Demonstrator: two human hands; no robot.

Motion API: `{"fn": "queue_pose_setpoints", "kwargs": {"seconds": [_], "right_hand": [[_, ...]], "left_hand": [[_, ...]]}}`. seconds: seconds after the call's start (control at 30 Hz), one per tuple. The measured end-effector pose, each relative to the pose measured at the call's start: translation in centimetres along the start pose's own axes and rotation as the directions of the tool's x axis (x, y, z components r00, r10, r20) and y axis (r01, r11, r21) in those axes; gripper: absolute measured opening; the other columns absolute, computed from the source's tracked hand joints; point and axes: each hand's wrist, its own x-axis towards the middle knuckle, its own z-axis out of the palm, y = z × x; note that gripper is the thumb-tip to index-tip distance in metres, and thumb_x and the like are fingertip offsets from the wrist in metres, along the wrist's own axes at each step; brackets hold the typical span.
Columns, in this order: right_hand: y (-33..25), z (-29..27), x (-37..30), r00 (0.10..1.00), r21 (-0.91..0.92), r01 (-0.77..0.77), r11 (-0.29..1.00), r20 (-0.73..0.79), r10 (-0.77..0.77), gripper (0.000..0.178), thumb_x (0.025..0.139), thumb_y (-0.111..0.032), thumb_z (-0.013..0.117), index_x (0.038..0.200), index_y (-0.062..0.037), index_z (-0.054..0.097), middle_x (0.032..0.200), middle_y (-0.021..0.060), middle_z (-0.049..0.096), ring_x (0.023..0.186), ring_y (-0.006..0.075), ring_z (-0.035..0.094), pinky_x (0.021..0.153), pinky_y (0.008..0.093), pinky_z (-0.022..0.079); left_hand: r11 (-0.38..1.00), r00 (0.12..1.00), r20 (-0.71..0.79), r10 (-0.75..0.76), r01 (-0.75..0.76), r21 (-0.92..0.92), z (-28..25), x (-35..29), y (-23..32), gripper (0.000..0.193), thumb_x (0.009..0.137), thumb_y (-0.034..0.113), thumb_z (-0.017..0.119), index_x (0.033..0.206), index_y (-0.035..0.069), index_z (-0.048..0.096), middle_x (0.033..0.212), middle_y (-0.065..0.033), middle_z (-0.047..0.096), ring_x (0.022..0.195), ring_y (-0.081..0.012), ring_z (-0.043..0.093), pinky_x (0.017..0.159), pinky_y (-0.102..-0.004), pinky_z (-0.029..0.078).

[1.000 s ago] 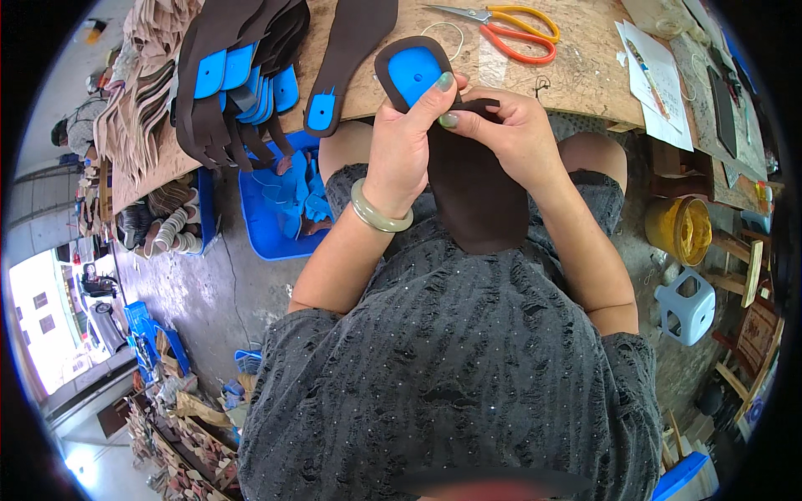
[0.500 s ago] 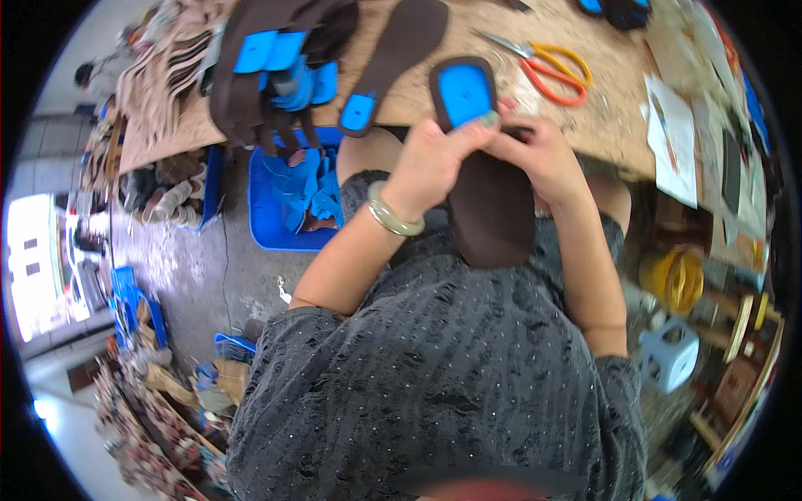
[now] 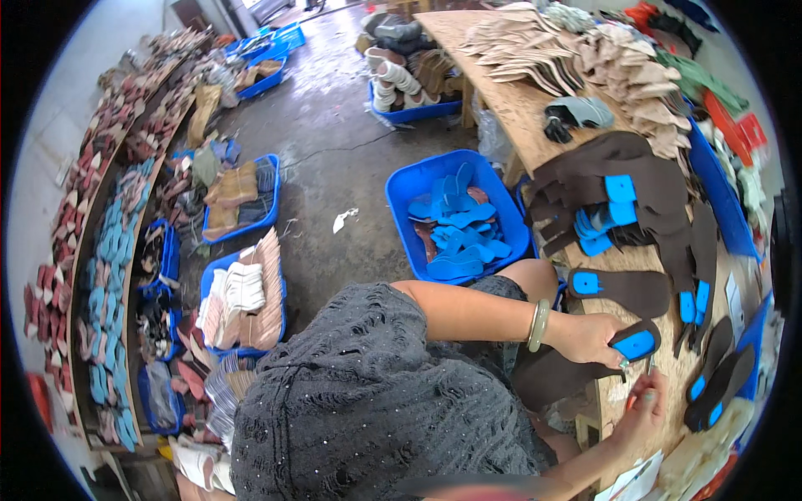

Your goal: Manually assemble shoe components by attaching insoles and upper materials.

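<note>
My left hand (image 3: 585,338) is closed on a dark brown insole (image 3: 551,377). The insole's blue heel patch (image 3: 639,344) faces up beyond my fingers, while its long brown part hangs over the table edge by my lap. Just beside the heel end, my right hand (image 3: 642,411) is closed on scissors (image 3: 652,364); the metal tip and a bit of orange handle show, and the rest is covered by my fingers. Another brown insole (image 3: 631,292) with a blue patch lies flat on the table above my left hand.
Brown insoles with blue patches are heaped (image 3: 614,179) on the wooden table (image 3: 468,42). Two more insoles (image 3: 720,376) lie at the right. A blue bin (image 3: 399,225) of blue pieces stands on the floor near my knee. Racks of shoe parts (image 3: 109,275) line the left.
The view has swung left. My right hand has let go of the insole and taken up the scissors from the table. My left hand still holds the insole.
</note>
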Motion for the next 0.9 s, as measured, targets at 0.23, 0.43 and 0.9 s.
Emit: {"fn": "queue_pose_setpoints", "kwargs": {"seconds": [0.23,0.43,0.9], "right_hand": [[-1.5,3.5,4.7,0.989,-0.141,0.027,0.99,0.151,-0.006,0.035,0.095,-0.023,0.054,0.116,0.0044,0.059,0.092,0.0016,0.06,0.063,0.0017,0.039,0.052,0.0165,0.026],[-1.0,6.7,4.6,0.955,0.023,-0.013,1.0,0.296,0.006,0.033,0.098,-0.02,0.047,0.116,0.0057,0.058,0.109,0.0091,0.063,0.092,0.0139,0.059,0.074,0.0244,0.047],[-0.3,8.8,2.8,0.867,-0.532,0.492,0.689,0.372,-0.332,0.042,0.097,-0.021,0.046,0.128,0.0071,0.047,0.126,0.0175,0.054,0.115,0.0261,0.053,0.098,0.0348,0.04]], "left_hand": [[0.999,0.999,-0.052,0.009,-0.011,-0.048,0.1,-1.2,-0.6,0.028,0.077,0.016,0.064,0.094,-0.004,0.055,0.078,-0.0115,0.064,0.072,-0.017,0.059,0.067,-0.0333,0.047],[0.997,0.995,-0.079,-0.065,0.061,-0.05,-0.9,-2.9,0.3,0.029,0.077,0.016,0.064,0.097,-0.004,0.056,0.079,-0.0101,0.066,0.072,-0.0161,0.06,0.067,-0.0331,0.047],[0.985,0.983,-0.127,-0.134,0.118,-0.13,-0.9,-5.4,0.1,0.025,0.08,0.014,0.065,0.097,-0.002,0.057,0.081,-0.0067,0.065,0.076,-0.0127,0.058,0.07,-0.0306,0.046]]}}
